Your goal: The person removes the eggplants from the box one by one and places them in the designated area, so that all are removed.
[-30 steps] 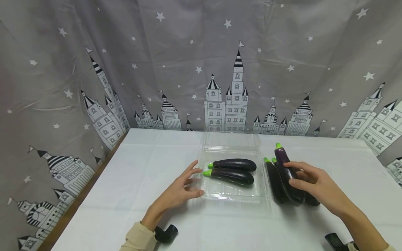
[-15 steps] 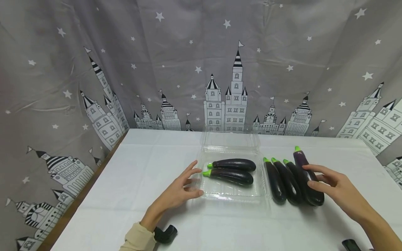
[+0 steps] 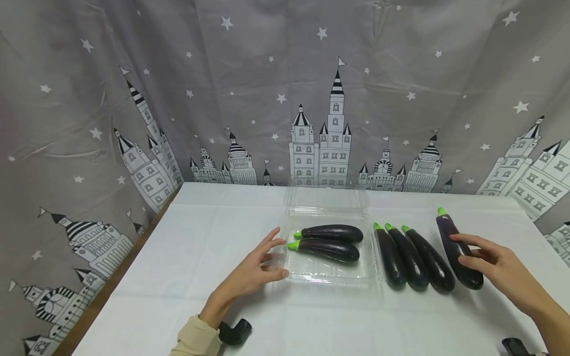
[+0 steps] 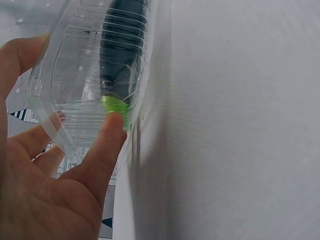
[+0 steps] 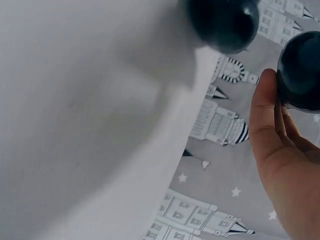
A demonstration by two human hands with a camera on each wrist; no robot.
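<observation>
Right grip pinches one held eggplant between thumb and fingers, right of three loose eggplants lying side by side on the white surface. Whether the held one is fully off the cloth cannot be told; only its blunt end shows in the wrist view. Main risk: slip or pivot. Skin looks glossy and contact is by fingertips, so the heavy blunt end could drag the green end up and turn it in the pinch. Second risk: a swing leftward could knock the nearest of the row; round sides, nothing visible to check them, so a nudge would probably set them rolling. Left grip has thumb and fingers spread apart, touching the left wall of the clear container. The plastic looks thin and light: too hard a thumb push may buckle it or slide it, shifting the two inside eggplants. The raised lid has no visible prop and might drop forward if the container is jolted.
</observation>
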